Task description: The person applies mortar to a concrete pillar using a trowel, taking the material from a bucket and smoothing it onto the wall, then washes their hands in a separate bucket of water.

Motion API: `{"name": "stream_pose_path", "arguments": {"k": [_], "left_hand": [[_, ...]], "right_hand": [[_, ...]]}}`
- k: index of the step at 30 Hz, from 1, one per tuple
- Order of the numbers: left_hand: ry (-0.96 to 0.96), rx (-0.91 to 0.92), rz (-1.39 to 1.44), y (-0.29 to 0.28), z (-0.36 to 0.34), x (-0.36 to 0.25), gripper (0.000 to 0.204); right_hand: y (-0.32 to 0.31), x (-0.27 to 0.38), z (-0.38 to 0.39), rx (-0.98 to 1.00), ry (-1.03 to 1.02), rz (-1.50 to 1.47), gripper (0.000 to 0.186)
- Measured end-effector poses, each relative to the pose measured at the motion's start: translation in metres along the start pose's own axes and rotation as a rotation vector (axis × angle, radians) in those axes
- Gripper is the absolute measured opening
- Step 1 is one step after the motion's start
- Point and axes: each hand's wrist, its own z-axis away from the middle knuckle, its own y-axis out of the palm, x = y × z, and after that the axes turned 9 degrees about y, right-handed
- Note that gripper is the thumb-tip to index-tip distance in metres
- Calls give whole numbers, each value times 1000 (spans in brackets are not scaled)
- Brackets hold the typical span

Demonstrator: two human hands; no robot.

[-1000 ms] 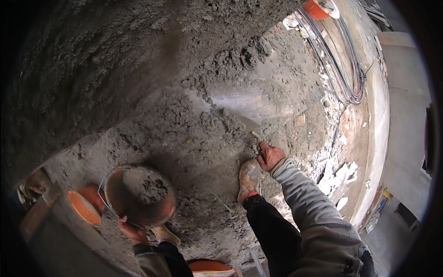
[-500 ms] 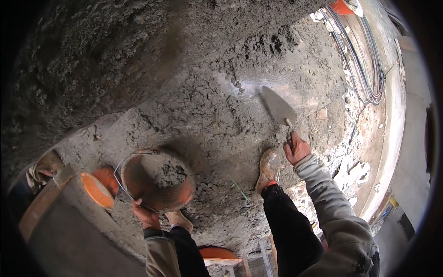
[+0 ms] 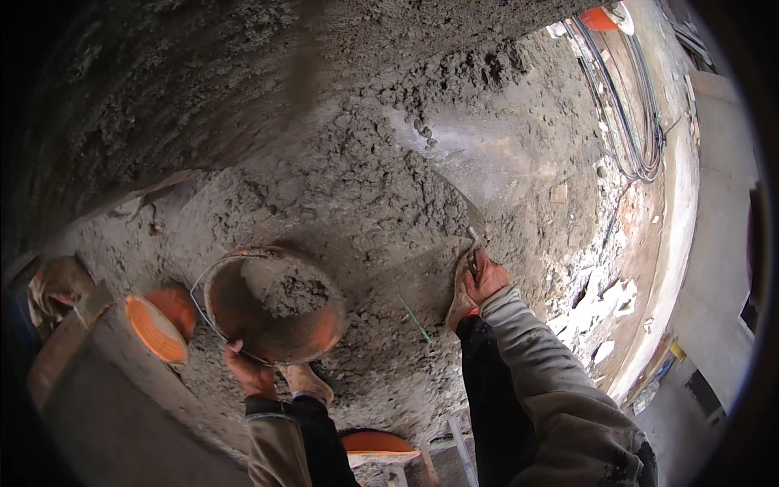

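Toward the lower left, our left grip [image 3: 250, 374] is curled closed over the rim of a grimy orange bucket [image 3: 326, 329] holding grey mortar [image 3: 299, 294]. Further right, our right grip [image 3: 487, 280] is wrapped round the handle of a mason's trowel [image 3: 476, 222], its blade low by the mortar-strewn ground [image 3: 377, 256]; we cannot tell whether it touches. Left of the bucket sits an orange container [image 3: 157, 327].

A building site, its ground [image 3: 369, 280] caked in rough grey mortar [image 3: 398, 174], with a smeared bucket [image 3: 312, 339] at eight o'clock and bundled cables [image 3: 652, 138] at two.
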Motion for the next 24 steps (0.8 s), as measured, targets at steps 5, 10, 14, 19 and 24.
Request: {"name": "stream_pose_path", "arguments": {"k": [5, 10, 14, 19, 24], "left_hand": [[13, -34, -25, 2, 4, -3, 51], [22, -47, 33, 2, 2, 3, 50], [6, -55, 49, 3, 7, 3, 49], [-18, -34, 47, 0, 6, -1, 50], [-11, -69, 78, 6, 10, -1, 50]], "right_hand": [[-23, -1, -24, -157, 120, -123, 26], [13, 38, -35, -14, 34, -265, 30], [3, 120, -41, 189, 21, -252, 29], [-18, 103, -35, 9, -241, 6, 29], [-19, 16, -13, -245, 135, -320, 24]]}}
